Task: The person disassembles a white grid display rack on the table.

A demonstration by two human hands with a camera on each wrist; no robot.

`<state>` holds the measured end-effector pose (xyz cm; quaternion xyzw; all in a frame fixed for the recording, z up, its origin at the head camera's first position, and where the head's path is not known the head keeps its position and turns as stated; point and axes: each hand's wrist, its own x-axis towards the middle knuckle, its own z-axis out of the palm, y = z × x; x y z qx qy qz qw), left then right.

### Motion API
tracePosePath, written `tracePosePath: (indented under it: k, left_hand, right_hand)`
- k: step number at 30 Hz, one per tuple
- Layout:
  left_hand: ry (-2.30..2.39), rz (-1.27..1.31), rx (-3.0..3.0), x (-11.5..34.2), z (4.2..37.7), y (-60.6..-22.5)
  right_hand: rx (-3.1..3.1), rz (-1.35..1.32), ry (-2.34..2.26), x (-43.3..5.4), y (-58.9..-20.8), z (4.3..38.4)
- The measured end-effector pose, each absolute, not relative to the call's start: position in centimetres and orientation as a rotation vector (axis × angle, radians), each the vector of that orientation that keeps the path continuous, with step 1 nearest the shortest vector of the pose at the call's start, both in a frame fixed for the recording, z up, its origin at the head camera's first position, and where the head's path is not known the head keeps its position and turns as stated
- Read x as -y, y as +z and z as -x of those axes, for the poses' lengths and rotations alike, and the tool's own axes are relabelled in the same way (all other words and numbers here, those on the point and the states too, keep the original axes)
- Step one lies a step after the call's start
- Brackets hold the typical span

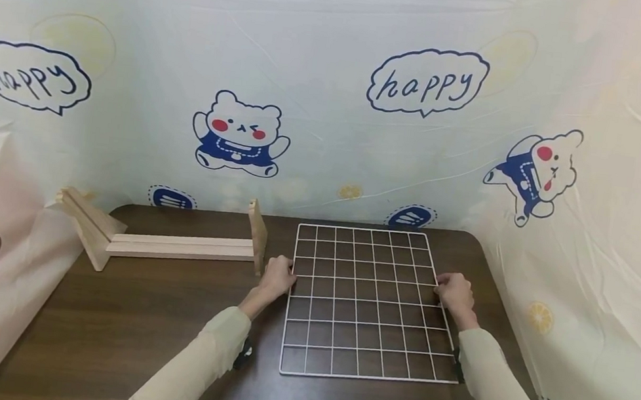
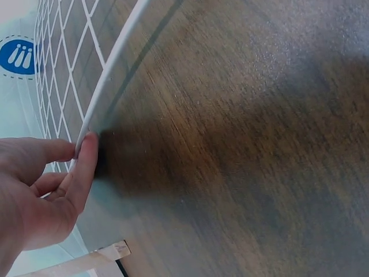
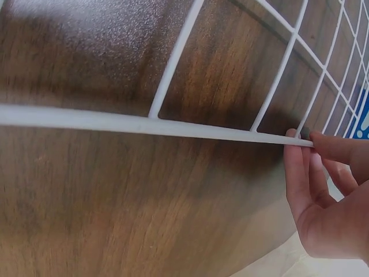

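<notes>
A white wire grid panel [image 1: 362, 304] lies roughly flat over the dark wooden table, right of the middle in the head view. My left hand [image 1: 278, 276] pinches its left edge rod between thumb and fingers; the left wrist view shows the same hand [image 2: 49, 184] with a fingertip under the rod. On the opposite side my right hand [image 1: 455, 296] pinches the right edge rod, and in the right wrist view the hand [image 3: 331, 196] has its fingers below the rod and thumb over it. The rod's shadow on the wood suggests a small gap beneath the panel.
A pale wooden stand [image 1: 181, 247], with a long double slat between two end pieces, lies at the table's back left, its right end piece close to my left hand. The brown table [image 1: 122, 322] meets a printed curtain [image 1: 332, 96] at the back and sides.
</notes>
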<state>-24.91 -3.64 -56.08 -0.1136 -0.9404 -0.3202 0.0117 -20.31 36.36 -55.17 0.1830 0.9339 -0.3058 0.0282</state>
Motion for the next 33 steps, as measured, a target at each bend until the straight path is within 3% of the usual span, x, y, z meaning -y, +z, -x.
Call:
tracePosePath:
  k: [21,33]
  left_hand:
    - [-0.742,0.289,3.048,2.5,24.9,-55.8]
    - [-0.641,0.397,3.021,2.2,24.4,-55.7]
  right_hand:
    - [-2.906,-0.602,-0.89,-35.8,-55.2,21.0]
    - [-2.892,-0.633,-0.862,-35.7,-55.2,20.9]
